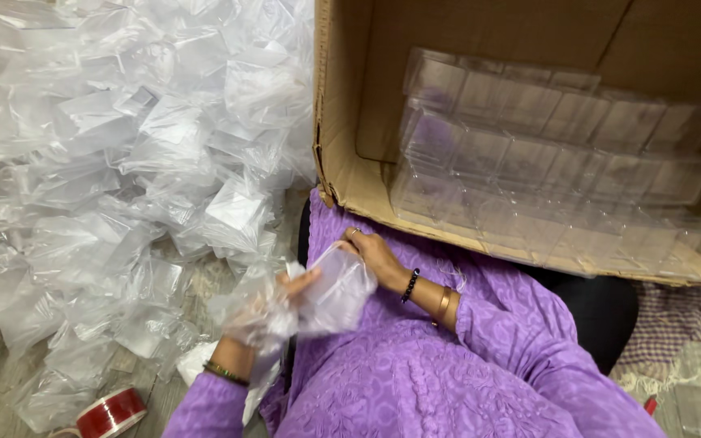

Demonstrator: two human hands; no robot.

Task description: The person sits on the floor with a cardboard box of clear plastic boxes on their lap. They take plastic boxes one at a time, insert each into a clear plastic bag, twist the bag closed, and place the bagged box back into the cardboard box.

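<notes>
The person sat on the floor in a purple embroidered tunic (pixel 415 381), working over their lap. The left hand (pixel 273 304) was half buried in a crumpled clear plastic bag (pixel 249 312), fingers closed around the film near its mouth. The right hand (pixel 375 255) pinched the upper edge of a small clear plastic box (pixel 338 292), which sat between the two hands, just above the lap; whether it was partly inside the bag I could not tell. A dark bead bracelet (pixel 410 285) and a gold bangle (pixel 443 302) circled the right wrist.

To the left a deep heap of empty clear bags (pixel 115 146) covered the floor, glossy and rumpled, some showing flat white squares. Near the bottom edge lay a roll of red tape (pixel 111 412), just beside the heap.

To the right, a brown cardboard carton (pixel 342 162) lay tipped on its side, its open mouth facing the person. Inside, clear rectangular boxes (pixel 545 162) stood stacked in neat stepped rows, touching one another. A checked cloth (pixel 675 316) lay on the floor beyond it.
</notes>
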